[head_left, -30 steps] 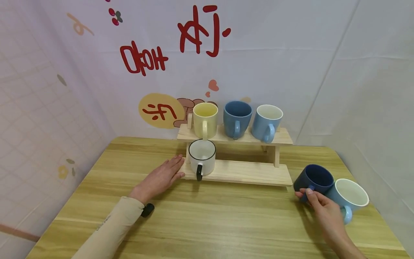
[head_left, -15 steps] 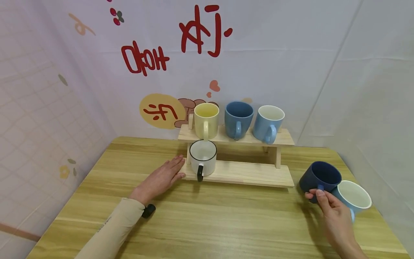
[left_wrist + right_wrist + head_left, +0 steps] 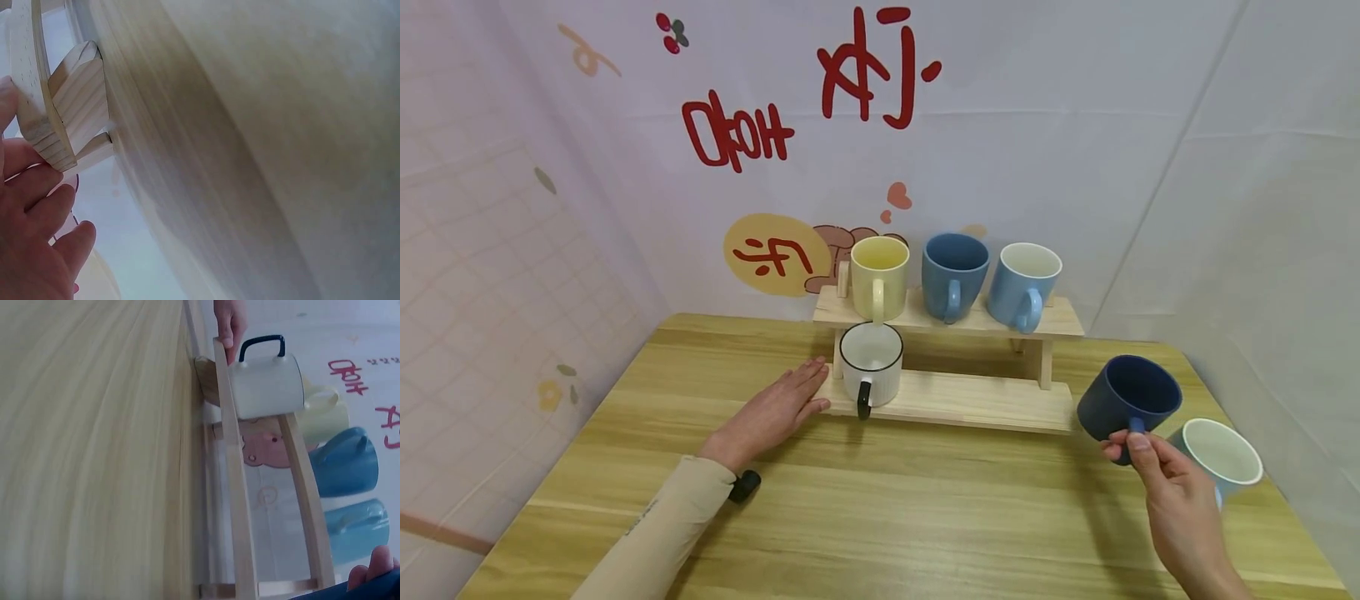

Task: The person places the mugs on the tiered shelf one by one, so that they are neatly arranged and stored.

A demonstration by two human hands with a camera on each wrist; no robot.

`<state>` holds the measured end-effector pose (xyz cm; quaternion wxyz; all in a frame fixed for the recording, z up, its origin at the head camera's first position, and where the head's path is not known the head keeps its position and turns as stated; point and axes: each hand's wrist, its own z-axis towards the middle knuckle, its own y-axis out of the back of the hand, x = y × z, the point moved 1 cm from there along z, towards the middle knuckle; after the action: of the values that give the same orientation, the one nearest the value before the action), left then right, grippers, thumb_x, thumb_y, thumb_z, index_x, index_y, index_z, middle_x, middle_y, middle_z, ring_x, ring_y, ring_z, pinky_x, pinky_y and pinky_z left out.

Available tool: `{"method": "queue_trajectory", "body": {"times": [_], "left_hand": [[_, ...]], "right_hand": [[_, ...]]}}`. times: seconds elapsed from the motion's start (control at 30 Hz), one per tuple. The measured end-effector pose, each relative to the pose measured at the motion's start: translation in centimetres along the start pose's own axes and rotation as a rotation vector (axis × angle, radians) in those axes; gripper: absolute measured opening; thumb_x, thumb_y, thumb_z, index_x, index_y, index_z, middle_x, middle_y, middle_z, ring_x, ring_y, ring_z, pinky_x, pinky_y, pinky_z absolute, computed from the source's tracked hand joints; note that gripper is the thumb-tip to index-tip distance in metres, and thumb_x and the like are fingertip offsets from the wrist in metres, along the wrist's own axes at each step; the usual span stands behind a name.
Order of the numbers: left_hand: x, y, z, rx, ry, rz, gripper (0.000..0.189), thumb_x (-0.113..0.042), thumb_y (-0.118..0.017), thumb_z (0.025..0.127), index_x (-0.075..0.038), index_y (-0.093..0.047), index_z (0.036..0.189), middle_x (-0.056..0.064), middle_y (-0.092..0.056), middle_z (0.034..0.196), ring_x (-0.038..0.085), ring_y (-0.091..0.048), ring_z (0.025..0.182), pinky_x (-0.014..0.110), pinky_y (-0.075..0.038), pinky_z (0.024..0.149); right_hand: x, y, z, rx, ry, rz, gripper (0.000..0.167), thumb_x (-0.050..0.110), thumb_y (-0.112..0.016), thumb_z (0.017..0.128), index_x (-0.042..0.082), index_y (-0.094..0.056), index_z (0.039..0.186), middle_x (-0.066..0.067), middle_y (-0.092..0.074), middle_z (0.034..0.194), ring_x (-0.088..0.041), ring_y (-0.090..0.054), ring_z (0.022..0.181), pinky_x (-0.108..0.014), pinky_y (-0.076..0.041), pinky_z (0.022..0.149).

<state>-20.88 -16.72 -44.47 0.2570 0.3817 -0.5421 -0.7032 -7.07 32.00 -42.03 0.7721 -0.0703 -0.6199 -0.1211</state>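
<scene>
My right hand point(image 3: 1183, 508) pinches the handle of a navy mug point(image 3: 1105, 408), which is held above the table beside the lower shelf's right end. In the right wrist view only the mug's dark edge point(image 3: 365, 589) and a few fingertips point(image 3: 379, 562) show. With fingers mostly straight, my left hand point(image 3: 771, 417) touches the left end of a two-tier wooden rack point(image 3: 977, 400); the left wrist view shows those fingers point(image 3: 47, 209) against the plank's end. On the lower tier stands a white mug point(image 3: 872, 367) with a black rim and handle.
The upper tier carries a yellow mug point(image 3: 880, 279), a blue mug point(image 3: 953, 275) and a light blue mug point(image 3: 1022, 287). Another light blue mug point(image 3: 1217, 458) stands on the table point(image 3: 925, 508) at the right, partly behind my right hand. A printed cloth point(image 3: 1037, 125) hangs behind.
The right hand has raised the navy mug from beside the light blue mug, first shifting it slightly right, then up and left towards the rack. The left hand has stayed in place.
</scene>
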Motion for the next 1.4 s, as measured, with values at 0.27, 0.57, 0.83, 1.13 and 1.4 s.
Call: {"method": "queue_trajectory", "body": {"times": [0.27, 0.57, 0.83, 1.13, 1.4], "left_hand": [[-0.2, 0.3, 0.0, -0.009, -0.009, -0.003, 0.063, -0.037, -0.054, 0.109, 0.005, -0.043, 0.154, 0.021, -0.038, 0.162, 0.037, -0.037, 0.149, 0.058, -0.032, 0.119], [-0.5, 0.1, -0.1, -0.001, 0.000, -0.013, 0.064, -0.036, -0.055, 0.108, 0.006, -0.042, 0.154, 0.021, -0.037, 0.162, 0.037, -0.036, 0.150, 0.058, -0.032, 0.119], [-0.4, 0.1, -0.2, 0.013, 0.008, -0.007, 0.064, -0.038, -0.052, 0.109, 0.005, -0.041, 0.155, 0.020, -0.036, 0.163, 0.036, -0.035, 0.151, 0.058, -0.032, 0.119], [-0.5, 0.4, 0.0, -0.008, -0.010, -0.013, 0.063, -0.035, -0.054, 0.109, 0.007, -0.043, 0.153, 0.022, -0.037, 0.162, 0.038, -0.037, 0.149, 0.060, -0.034, 0.117], [-0.6, 0.4, -0.1, 0.013, 0.011, -0.029, 0.063, -0.036, -0.053, 0.109, 0.006, -0.042, 0.155, 0.021, -0.036, 0.163, 0.036, -0.035, 0.150, 0.059, -0.032, 0.119]], "right_hand": [[1.2, -2.4, -0.6, 0.080, -0.028, -0.049, 0.031, 0.012, -0.051, 0.110, -0.016, -0.064, 0.113, -0.004, -0.075, 0.092, -0.008, -0.067, 0.100, -0.015, -0.039, 0.096], [1.8, -5.9, -0.9, 0.180, -0.036, -0.100, 0.034, 0.014, -0.048, 0.111, -0.017, -0.063, 0.112, -0.006, -0.074, 0.090, -0.012, -0.066, 0.100, -0.015, -0.045, 0.095], [1.6, -9.7, -0.6, 0.263, 0.006, -0.062, 0.030, 0.013, -0.049, 0.111, -0.011, -0.067, 0.106, -0.011, -0.073, 0.089, -0.019, -0.067, 0.097, -0.019, -0.051, 0.092], [0.8, -13.4, 0.3, 0.349, -0.007, 0.000, 0.032, 0.018, -0.049, 0.112, -0.008, -0.068, 0.106, -0.017, -0.072, 0.093, -0.018, -0.067, 0.095, -0.024, -0.054, 0.091], [0.1, -15.8, 1.0, 0.358, -0.001, 0.021, 0.031, 0.020, -0.053, 0.111, -0.005, -0.070, 0.104, -0.028, -0.070, 0.095, -0.021, -0.068, 0.098, -0.025, -0.052, 0.094]]}}
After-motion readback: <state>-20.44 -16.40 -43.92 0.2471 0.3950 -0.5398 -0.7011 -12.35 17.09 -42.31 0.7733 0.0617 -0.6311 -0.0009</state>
